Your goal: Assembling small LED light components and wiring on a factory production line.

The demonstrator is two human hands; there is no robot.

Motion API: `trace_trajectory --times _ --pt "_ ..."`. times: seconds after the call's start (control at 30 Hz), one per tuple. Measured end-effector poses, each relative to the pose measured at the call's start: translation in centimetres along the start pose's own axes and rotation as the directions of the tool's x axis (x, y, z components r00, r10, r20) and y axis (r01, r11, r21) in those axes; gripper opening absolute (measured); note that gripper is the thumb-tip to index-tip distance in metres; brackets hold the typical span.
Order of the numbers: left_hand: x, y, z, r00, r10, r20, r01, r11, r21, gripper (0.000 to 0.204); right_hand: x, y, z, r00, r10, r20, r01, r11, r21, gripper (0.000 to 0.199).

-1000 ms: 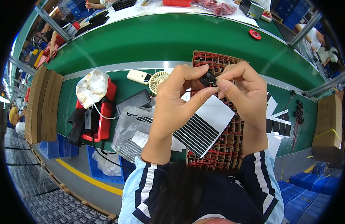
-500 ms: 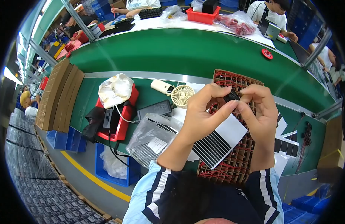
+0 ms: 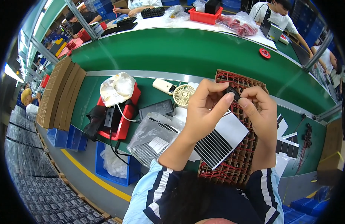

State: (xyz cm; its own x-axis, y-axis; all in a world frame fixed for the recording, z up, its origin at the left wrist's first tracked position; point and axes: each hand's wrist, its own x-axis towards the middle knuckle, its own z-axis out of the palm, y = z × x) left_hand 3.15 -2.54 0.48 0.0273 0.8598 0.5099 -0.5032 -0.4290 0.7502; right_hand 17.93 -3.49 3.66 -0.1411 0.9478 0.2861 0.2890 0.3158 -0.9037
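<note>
A small black part (image 3: 233, 93), roundish and too small to name its kind, is held up between my two hands. My left hand (image 3: 206, 112) pinches it between thumb and forefinger from the left. On the other side, the bent fingers and thumb of my right hand (image 3: 261, 110) close on its right end. Right below lies a cardboard divider tray (image 3: 216, 176) with red wires and dark pieces in its cells. A white sheet of black strips (image 3: 225, 139) rests over the tray, partly behind my left forearm.
Left of my hands are a cream handheld fan (image 3: 183, 95), a black power adapter (image 3: 156, 109), a clear plastic bag (image 3: 150, 140) and a red bin (image 3: 123, 125). Stacked cardboard dividers (image 3: 60, 99) stand far left. Black cables (image 3: 306, 136) lie right. People work across the green belt (image 3: 161, 48).
Both hands have turned the small black part slightly, and my left fingers have shifted upward on it. My view has moved a little. A person across the bench at right has stretched out an arm.
</note>
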Motion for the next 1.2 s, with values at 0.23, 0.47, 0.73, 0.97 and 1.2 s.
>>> trace_trajectory --times 0.23,0.47,0.73,0.97,1.2 --pt "0.6 -0.8 -0.4 0.998 -0.064 -0.009 0.063 0.995 -0.078 0.015 0.6 0.9 -0.1 0.981 -0.192 0.013 0.191 0.980 0.063 0.008" --pt "1.0 -1.0 -0.5 0.979 -0.187 0.079 0.202 0.933 -0.298 0.014 1.3 1.3 -0.4 0.953 -0.300 0.043 0.294 0.949 0.115 0.009" --pt "1.1 -1.0 -0.3 0.970 -0.238 0.059 0.245 0.945 -0.218 0.013 1.2 1.2 -0.3 0.953 -0.302 0.031 0.301 0.953 0.040 0.010" --pt "0.9 -1.6 -0.1 0.995 -0.067 -0.073 0.066 0.998 -0.025 0.016 0.5 0.2 0.4 0.919 -0.394 0.016 0.392 0.910 -0.137 0.009" --pt "0.8 -1.0 0.2 0.992 -0.126 -0.012 0.124 0.985 -0.118 0.018 1.0 1.1 0.1 0.953 -0.301 -0.045 0.300 0.954 -0.017 0.011"
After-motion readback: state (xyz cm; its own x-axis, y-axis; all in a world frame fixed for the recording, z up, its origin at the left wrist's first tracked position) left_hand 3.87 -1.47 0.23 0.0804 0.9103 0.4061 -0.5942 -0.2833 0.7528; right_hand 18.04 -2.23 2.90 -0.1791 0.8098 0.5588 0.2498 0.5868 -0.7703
